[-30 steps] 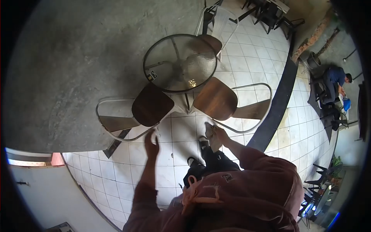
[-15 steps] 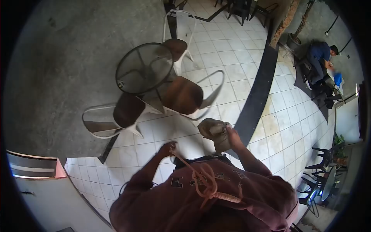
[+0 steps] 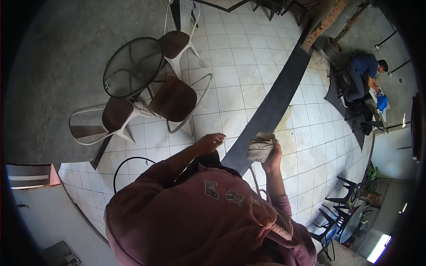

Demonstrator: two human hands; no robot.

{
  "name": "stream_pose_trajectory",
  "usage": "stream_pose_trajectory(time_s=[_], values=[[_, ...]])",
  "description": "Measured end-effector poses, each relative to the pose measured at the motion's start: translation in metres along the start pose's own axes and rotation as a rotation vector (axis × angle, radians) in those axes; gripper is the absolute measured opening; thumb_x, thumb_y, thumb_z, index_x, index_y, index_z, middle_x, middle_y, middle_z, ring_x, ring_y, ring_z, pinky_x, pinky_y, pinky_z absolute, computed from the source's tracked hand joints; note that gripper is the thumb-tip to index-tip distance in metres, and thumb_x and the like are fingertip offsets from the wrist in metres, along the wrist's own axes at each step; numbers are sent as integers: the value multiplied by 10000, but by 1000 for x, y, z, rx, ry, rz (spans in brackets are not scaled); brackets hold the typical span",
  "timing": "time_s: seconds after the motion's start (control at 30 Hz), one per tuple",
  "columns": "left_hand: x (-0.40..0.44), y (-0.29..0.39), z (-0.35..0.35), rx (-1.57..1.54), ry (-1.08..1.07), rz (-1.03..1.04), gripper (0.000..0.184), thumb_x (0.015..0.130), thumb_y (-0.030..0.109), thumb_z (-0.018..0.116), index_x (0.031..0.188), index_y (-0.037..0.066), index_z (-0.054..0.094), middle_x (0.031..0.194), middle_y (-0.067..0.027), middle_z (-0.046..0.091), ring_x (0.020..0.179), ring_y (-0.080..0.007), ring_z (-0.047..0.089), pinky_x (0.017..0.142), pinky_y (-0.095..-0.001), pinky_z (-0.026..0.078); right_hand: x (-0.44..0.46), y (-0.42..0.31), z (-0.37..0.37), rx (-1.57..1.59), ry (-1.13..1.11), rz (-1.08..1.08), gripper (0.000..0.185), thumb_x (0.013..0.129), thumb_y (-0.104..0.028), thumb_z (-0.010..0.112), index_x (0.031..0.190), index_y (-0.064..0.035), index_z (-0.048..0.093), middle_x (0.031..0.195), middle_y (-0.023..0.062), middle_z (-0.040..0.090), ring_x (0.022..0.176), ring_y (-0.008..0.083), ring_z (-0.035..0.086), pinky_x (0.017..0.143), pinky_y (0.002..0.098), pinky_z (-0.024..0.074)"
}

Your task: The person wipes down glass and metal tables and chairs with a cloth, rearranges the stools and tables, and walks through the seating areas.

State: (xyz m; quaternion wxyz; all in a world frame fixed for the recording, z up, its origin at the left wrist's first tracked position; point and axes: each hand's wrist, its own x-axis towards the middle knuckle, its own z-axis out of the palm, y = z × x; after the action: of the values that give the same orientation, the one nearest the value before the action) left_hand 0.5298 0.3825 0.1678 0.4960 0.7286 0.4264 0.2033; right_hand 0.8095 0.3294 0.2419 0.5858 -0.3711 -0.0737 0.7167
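My right hand (image 3: 274,158) is closed around a folded, crumpled grey-beige cloth (image 3: 261,148), held out in front of my body above the floor. To its left, my left hand (image 3: 212,142) is raised with nothing visible in it, its fingers stretched towards the cloth but apart from it. Over my maroon hooded top hangs a knotted orange-pink cord (image 3: 268,221), touched by neither hand.
A round glass table (image 3: 133,66) stands ahead on the left, with a wood-seated metal chair (image 3: 174,98) and others around it. A black strip (image 3: 270,106) crosses the white tiles (image 3: 230,93). Far right, a person (image 3: 364,73) sits at a small table; dark chairs (image 3: 348,193) stand lower right.
My view has turned right, so the glass table and chairs appear farther left. My left hand has come up and towards the cloth, away from the cord. The cloth looks more compactly folded.
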Motion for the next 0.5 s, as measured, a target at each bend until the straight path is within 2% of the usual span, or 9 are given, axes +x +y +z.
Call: stream_pose_trajectory(time_s=[0.07, 0.1, 0.13, 0.2, 0.27, 0.3, 0.37, 0.4, 0.5], values=[[29, 5, 16, -170, -89, -50, 322, 845, 140, 541, 1151, 44, 510, 1044, -162, 594, 904, -246, 600, 730, -330, 487, 25, -9, -4, 7, -174, -65, 455, 855, -320, 409, 1200, -28, 463, 1106, 143, 568, 1009, 285, 552, 896, 402, 430], [46, -1, 20, -141, -162, -24, 528, 812, 160, 599, 1284, 61, 386, 1185, -192, 506, 979, -254, 571, 770, -332, 484, 40, -13, 0, 33, -89, -32, 553, 753, -336, 559, 1162, 24, 457, 1057, 174, 565, 984, 298, 564, 856, 391, 461], [64, 9, 18, -137, -157, -18, 528, 812, 160, 599, 1284, 61, 386, 1185, -192, 506, 979, -254, 571, 770, -332, 484, 59, -16, -3, 10, -103, -52, 531, 748, -293, 556, 1163, 22, 454, 1061, 166, 560, 993, 287, 559, 864, 379, 456], [104, 29, 14, -322, -198, -115, 764, 767, 186, 661, 1376, 72, 215, 1294, -188, 410, 1070, -252, 521, 833, -332, 469, 94, -24, -4, -16, -117, -33, 475, 733, -163, 529, 1165, 16, 449, 1085, 155, 544, 995, 268, 554, 878, 361, 445], [154, 27, 10, -385, -159, 126, 914, 738, 196, 695, 1402, 62, 81, 1359, -174, 334, 1160, -237, 448, 879, -330, 446, 140, -33, -2, -88, -81, -68, 422, 764, -35, 469, 1184, -11, 430, 1113, 132, 536, 1022, 262, 540, 896, 370, 438], [173, 46, -8, -397, -147, 159, 833, 753, 218, 684, 1379, 27, 169, 1337, -166, 374, 1185, -228, 415, 882, -325, 436, 159, -43, 10, -107, -93, -46, 385, 798, -3, 457, 1182, -13, 432, 1101, 118, 539, 1026, 240, 537, 899, 361, 433], [232, 42, -26, -489, -283, 245, 721, 760, 248, 678, 1323, 6, 296, 1231, -167, 477, 1110, -220, 475, 846, -328, 445, 195, -59, 32, -322, -31, -70, 361, 827, -29, 477, 1185, -11, 428, 1105, 112, 532, 1013, 217, 540, 867, 344, 447], [252, 26, -27, -466, -237, 97, 569, 770, 285, 661, 1208, 0, 436, 1085, -159, 562, 998, -207, 536, 806, -337, 448, 213, -70, 47, -343, 25, -70, 321, 836, -54, 516, 1147, 7, 463, 1065, 109, 553, 950, 187, 561, 796, 310, 469], [300, 36, -76, -324, -163, 92, 449, 816, 318, 597, 1134, 19, 489, 1006, -160, 588, 905, -214, 575, 766, -341, 457, 269, -109, 77, -673, 28, -54, 298, 827, -66, 551, 1107, 22, 496, 1009, 104, 582, 874, 170, 579, 737, 292, 478]])
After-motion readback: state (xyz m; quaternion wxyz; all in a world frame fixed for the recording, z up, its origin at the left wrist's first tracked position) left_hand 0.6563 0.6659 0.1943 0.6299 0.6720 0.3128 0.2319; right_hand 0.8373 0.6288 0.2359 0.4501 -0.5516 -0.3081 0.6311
